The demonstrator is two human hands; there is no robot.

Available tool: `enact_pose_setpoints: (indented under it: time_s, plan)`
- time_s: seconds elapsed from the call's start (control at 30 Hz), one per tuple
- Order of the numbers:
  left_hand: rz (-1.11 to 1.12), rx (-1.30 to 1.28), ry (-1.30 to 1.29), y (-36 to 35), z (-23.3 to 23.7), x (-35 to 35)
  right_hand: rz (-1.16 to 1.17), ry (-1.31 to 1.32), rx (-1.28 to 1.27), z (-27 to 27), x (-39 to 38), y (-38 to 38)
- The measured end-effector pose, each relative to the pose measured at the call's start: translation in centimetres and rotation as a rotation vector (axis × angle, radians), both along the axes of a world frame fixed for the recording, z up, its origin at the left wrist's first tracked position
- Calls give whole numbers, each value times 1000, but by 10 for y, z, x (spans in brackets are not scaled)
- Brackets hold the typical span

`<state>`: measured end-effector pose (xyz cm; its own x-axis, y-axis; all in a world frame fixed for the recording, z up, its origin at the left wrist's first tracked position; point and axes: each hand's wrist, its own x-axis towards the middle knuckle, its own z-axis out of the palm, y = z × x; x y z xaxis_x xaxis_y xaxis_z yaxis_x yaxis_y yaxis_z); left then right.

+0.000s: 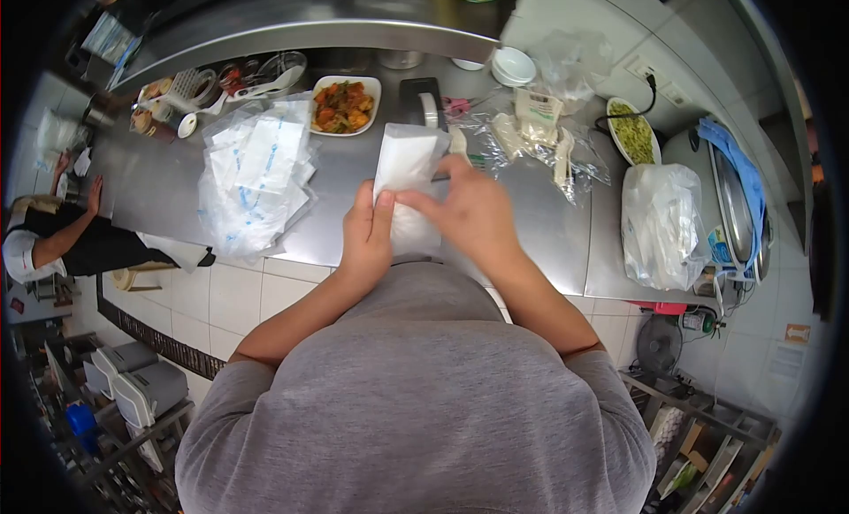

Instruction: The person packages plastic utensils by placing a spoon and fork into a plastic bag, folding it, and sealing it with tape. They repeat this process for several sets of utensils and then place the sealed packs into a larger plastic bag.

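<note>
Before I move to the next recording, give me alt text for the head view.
A person's left hand holds a white packet over a steel counter, while the right hand touches it. On the counter are blue-printed plastic packets, a white dish of cooked food and an oval dish of green food; a co-worker is at far left.

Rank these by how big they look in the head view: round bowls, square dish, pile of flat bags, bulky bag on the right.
1. Pile of flat bags
2. Bulky bag
3. Square dish
4. Round bowls
</note>
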<state>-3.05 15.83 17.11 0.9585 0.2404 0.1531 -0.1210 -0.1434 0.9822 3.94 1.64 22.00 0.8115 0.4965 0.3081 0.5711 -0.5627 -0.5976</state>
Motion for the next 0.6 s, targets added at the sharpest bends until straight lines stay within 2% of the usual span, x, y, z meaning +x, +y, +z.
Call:
enact_pose_setpoints:
  time_s: [0.07, 0.1, 0.17, 0.2, 0.23, 0.33, 0.37, 0.4, 0.43, 0.47, 0.5, 0.53, 0.57, 0.6]
  plan:
    - [-94, -155, 25, -18, 0, -2, -214, 369, 66, -1, 18, -38]
    - [-138, -165, 20, -33, 1, -1, -258, 359, 64, -5, 18, -56]
    - [-256, -426, 105, -63, 4, 4, 100, 923, 590, -22, 15, -89]
    - [-295, -398, 166, -73, 9, 6, 75, 848, 429, -32, 16, -112]
    - [-335, -400, 169, -82, 7, 8, 37, 835, 441, -30, 13, -133]
    - [-562, 250, 191, -106, 7, 14, 22, 841, 552, -22, -1, -191]
    - [-577, 252, 188, -118, 8, 17, -39, 800, 530, -25, -1, -216]
    - [-536, 98, 134, -131, 9, 20, -96, 761, 506, -28, -1, -242]
    - [-491, -55, 79, -142, 9, 24, -305, 734, 777, -25, -2, -264]
    - [-467, -47, 103, -144, 8, 29, -522, 606, 862, -32, 6, -295]
    - [-470, -44, 104, -150, 6, 33, -476, 490, 1298, -39, 17, -324]
    - [-451, -73, 101, -156, 2, 35, -416, 404, 1411, -37, 23, -354]
    - [-430, -102, 98, -162, -1, 36, -417, 407, 1413, -45, 25, -365]
    - [-429, -100, 103, -171, -1, 35, -546, 385, 1475, -47, 26, -367]
